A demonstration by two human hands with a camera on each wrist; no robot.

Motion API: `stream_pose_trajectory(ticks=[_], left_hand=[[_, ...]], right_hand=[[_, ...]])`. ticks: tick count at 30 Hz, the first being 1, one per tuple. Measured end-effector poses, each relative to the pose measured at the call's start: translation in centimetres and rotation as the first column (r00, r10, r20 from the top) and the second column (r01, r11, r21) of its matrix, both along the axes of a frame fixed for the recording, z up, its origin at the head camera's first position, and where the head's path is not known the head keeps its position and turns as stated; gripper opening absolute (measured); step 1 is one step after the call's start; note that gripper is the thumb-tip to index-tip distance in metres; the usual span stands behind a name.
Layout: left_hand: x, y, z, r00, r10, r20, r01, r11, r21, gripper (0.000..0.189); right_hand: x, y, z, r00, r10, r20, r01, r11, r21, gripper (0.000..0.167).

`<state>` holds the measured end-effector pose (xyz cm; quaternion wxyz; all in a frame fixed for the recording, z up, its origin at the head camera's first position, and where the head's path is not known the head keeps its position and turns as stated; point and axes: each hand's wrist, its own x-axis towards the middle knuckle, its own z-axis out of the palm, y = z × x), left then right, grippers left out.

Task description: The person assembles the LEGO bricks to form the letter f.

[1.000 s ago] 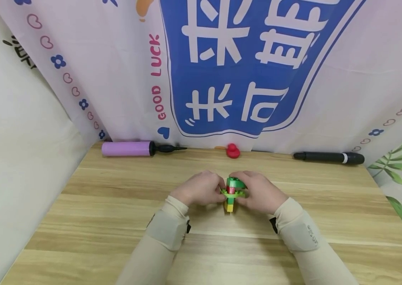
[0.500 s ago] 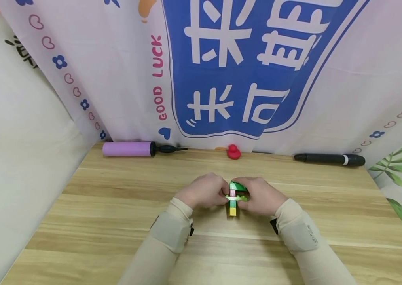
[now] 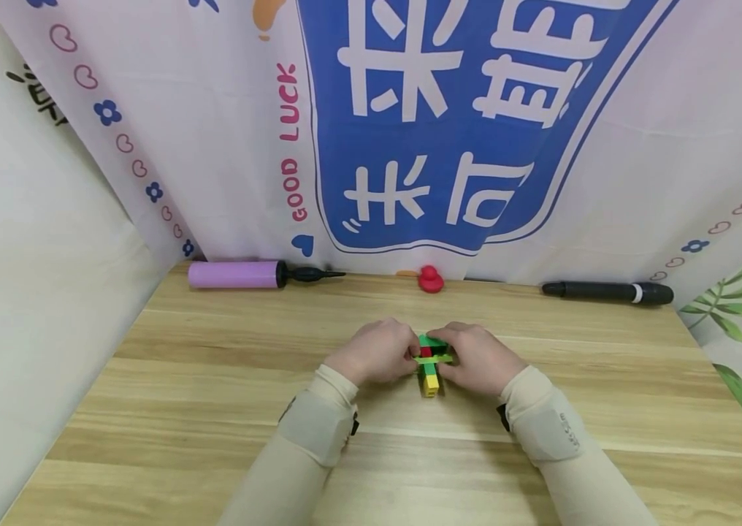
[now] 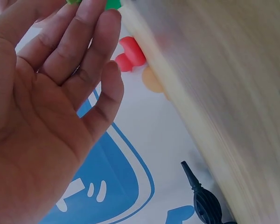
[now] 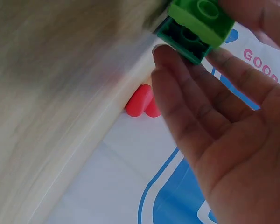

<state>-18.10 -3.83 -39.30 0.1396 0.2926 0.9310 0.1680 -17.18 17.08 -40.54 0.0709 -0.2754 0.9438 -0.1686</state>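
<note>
A small figure of toy building bricks [image 3: 431,383] stands out between both hands at mid-table in the head view. Its near end is yellow, followed by green, a light green crosspiece, red, and dark green at the far end. The left hand [image 3: 379,353] pinches the crosspiece's left end between thumb and fingers. On the other side, the right hand [image 3: 480,358] grips the crosspiece and the dark green brick. Hollow undersides of green bricks [image 5: 184,39] show in the right wrist view. Only slivers of green brick [image 4: 113,4] appear past the fingertips in the left wrist view.
Along the table's back edge lie a purple hand pump [image 3: 236,275] with a black nozzle, a red rubber duck [image 3: 431,279] and a black pen-shaped object [image 3: 607,292]. A printed cloth [image 3: 233,146] hangs right behind the wooden table [image 3: 213,424].
Both hands first brought the brick figure slightly toward the person, then tilted it, so the yellow end now shows its underside. The grips look the same, and the things at the back stay put.
</note>
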Motion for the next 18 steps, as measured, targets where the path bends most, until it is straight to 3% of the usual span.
stream_pose_trajectory(ticks=[7,18], left_hand=[[-0.10,0.06,-0.17,1.000,0.012,-0.001,-0.012,1.000,-0.020,0.009],[-0.13,-0.09,-0.29,1.000,0.016,-0.023,-0.016,1.000,-0.023,0.009]], right_hand=[[0.01,-0.07,-0.06,0.999,-0.017,-0.036,0.018,0.999,0.030,0.050],[-0.12,-0.25,-0.09,0.999,-0.043,-0.025,0.044,0.997,0.066,0.049]])
